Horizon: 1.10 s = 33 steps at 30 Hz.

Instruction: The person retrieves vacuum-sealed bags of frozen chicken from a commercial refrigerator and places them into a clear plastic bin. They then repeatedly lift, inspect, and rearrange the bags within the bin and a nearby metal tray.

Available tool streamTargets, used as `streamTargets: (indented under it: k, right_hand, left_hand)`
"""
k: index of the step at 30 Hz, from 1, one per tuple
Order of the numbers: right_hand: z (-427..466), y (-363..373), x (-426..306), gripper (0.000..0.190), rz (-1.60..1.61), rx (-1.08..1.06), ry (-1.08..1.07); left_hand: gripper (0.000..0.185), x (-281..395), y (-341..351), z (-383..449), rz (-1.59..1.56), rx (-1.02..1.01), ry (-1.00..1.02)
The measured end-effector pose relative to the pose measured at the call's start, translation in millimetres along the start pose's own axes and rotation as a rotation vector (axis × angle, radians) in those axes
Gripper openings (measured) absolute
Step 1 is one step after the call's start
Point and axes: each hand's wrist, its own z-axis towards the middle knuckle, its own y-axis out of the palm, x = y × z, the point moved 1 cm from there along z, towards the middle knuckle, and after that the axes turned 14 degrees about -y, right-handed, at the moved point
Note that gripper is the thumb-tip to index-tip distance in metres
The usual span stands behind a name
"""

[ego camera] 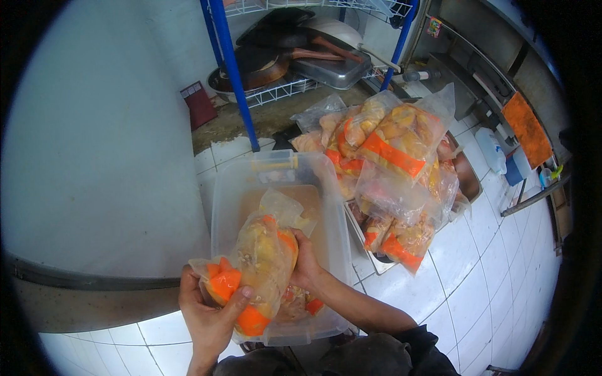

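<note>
Between my hands is a clear plastic bag of yellowish raw meat (261, 254) with orange bands, held above a translucent plastic tub (336, 225). My left hand (207, 301) grips its lower left end, thumb across the front. Around the bag's right side curls my right hand (306, 263), its fingers partly hidden behind it. Cloudy brownish liquid (287, 192) lies in the tub. Below the held bag, more bagged meat (294, 305) shows at the tub's near end.
Right of the tub, several similar bags (400, 136) are heaped on a metal tray (383, 268). Behind stands a blue-legged wire rack (233, 70) with frying pans (258, 66) and a metal baking pan (331, 68). A large white panel (103, 141) borders the left. A plastic jug (490, 149) stands far right.
</note>
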Motion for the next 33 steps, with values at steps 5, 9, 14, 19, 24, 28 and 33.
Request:
streamTargets:
  k: [5,9,14,19,24,28,33]
  right_hand:
    - [-2.8,3.3,-0.2,0.057,0.022,-0.030,0.017]
    - [-2.9,3.7,0.5,0.060,-0.011,0.010,-0.023]
    - [-2.2,3.0,1.4,0.059,-0.011,0.000,-0.025]
    - [-1.7,2.2,1.1,0.060,-0.031,-0.032,-0.036]
    - [-2.3,3.8,0.6,0.060,-0.007,-0.038,-0.025]
    - [-3.9,6.1,0.3,0.060,0.001,-0.030,-0.031]
    - [-5.6,7.5,0.6,0.062,-0.015,-0.017,-0.028]
  left_hand:
    - [0.048,1.3,0.6,-1.4,-0.006,0.010,-0.014]
    - [0.049,1.7,1.7,-2.0,-0.013,0.017,-0.005]
    - [0.050,1.6,1.8,-2.4,-0.009,0.018,-0.009]
    - [0.050,1.7,1.5,-3.2,-0.003,0.017,-0.003]
    - [0.050,0.6,2.0,-3.2,-0.007,0.021,0.009]
    - [0.050,-0.1,1.9,-2.5,-0.005,0.022,0.018]
    - [0.050,0.8,2.1,-3.7,-0.013,0.019,0.018]
